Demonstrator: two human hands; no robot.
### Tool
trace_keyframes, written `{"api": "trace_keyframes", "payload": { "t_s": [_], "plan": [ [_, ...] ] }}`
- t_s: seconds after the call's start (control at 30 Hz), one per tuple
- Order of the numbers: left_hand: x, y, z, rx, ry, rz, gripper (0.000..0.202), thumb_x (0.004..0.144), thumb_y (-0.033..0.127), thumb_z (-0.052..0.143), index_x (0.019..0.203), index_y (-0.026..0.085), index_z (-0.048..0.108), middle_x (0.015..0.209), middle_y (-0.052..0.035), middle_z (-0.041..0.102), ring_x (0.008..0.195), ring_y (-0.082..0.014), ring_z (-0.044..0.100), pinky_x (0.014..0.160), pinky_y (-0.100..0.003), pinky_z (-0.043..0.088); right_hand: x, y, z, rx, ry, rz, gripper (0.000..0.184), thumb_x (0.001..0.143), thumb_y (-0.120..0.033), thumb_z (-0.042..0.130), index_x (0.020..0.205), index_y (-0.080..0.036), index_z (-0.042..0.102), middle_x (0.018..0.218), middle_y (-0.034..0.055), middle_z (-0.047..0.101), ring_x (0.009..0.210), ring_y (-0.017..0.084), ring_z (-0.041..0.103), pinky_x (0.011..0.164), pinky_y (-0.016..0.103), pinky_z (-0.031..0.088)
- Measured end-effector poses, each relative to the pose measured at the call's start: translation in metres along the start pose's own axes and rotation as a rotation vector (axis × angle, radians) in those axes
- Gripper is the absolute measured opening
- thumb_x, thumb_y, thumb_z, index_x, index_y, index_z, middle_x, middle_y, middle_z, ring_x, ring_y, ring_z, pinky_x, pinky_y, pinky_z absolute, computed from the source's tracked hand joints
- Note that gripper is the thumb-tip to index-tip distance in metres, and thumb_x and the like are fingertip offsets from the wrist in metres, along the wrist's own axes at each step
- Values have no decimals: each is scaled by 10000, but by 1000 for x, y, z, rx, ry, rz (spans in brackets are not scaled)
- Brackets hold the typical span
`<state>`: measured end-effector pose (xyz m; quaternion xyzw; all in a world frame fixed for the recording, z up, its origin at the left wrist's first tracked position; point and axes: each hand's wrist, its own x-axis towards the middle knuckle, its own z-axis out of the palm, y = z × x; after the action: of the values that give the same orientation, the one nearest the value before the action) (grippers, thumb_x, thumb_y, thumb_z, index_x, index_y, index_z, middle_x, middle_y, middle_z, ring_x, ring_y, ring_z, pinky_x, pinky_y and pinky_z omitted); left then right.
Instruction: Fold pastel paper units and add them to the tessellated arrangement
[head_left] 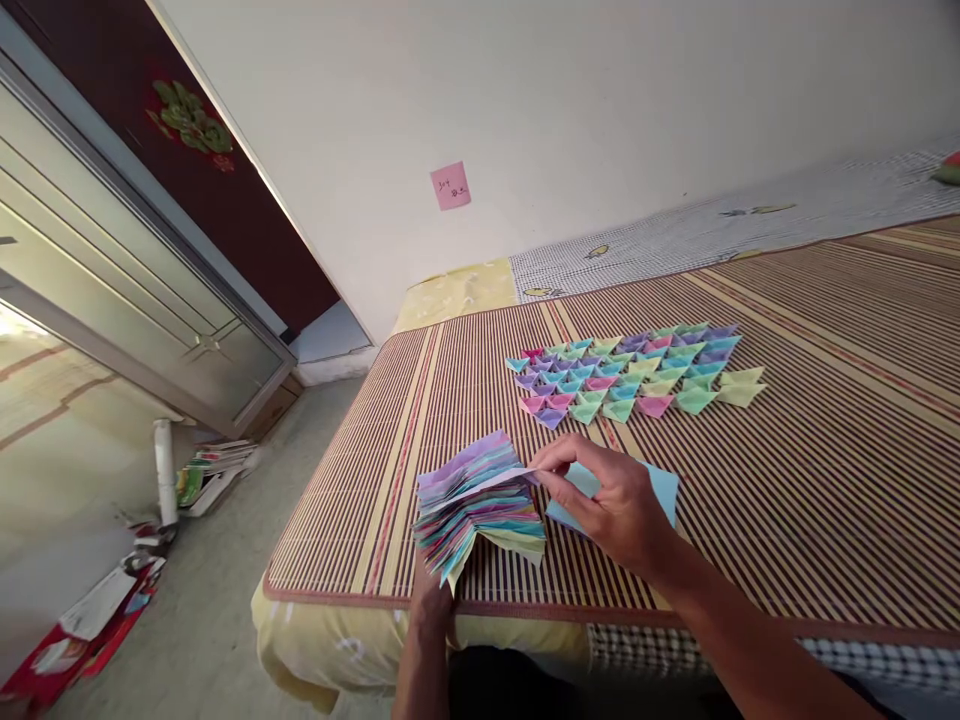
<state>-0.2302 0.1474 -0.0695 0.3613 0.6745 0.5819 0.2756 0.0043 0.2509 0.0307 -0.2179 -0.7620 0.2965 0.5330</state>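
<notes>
A thick stack of coloured paper sheets, fanned open, stands at the near edge of a striped bamboo mat. My left hand grips the stack from below, its fingers mostly hidden. My right hand pinches the edge of one pale sheet at the top of the stack. Under my right hand a light blue sheet lies flat on the mat. Farther back, several small folded paper pieces in pink, purple, blue and green lie in overlapping rows.
The mat covers a bed with a yellow sheet. A pink sticky note is on the white wall. To the left, the floor holds books, a white tube and scattered papers. A mirrored wardrobe door stands at the left.
</notes>
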Motion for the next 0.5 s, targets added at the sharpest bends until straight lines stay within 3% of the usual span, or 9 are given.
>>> {"api": "trace_keyframes", "payload": {
  "t_s": [0.17, 0.33, 0.43, 0.5],
  "plan": [
    [1, 0, -2, 30, -78, 6, 281, 651, 494, 847, 817, 270, 807, 935, -114, 809, 1073, -378, 717, 1078, -509, 492, 8, 4, 1, 19, -7, 69, 86, 946, -145, 639, 939, -228, 657, 877, 5, 729, 751, 148, 676, 687, 263, 544],
    [2, -3, -5, 63, -91, 30, 240, 687, 511, 801, 749, 279, 796, 844, -112, 805, 1009, -377, 736, 964, -501, 564, 10, 14, 9, 1, -115, 44, 99, 977, -164, 614, 1011, -217, 691, 924, 36, 710, 852, 179, 676, 755, 307, 544],
    [4, -5, -3, 83, -81, 75, 251, 673, 495, 805, 771, 265, 795, 858, -123, 803, 1010, -385, 733, 962, -509, 562, 17, 10, 6, 9, -63, 15, 99, 987, -171, 586, 986, -218, 673, 958, 47, 710, 910, 193, 684, 795, 326, 544],
    [6, -6, -1, 93, -48, 112, 282, 680, 488, 803, 830, 249, 798, 879, -123, 802, 1006, -384, 734, 982, -522, 549, 26, 6, 2, -19, 67, 60, 77, 988, -190, 579, 977, -223, 649, 909, 34, 714, 842, 183, 688, 750, 313, 544]
  ]
}}
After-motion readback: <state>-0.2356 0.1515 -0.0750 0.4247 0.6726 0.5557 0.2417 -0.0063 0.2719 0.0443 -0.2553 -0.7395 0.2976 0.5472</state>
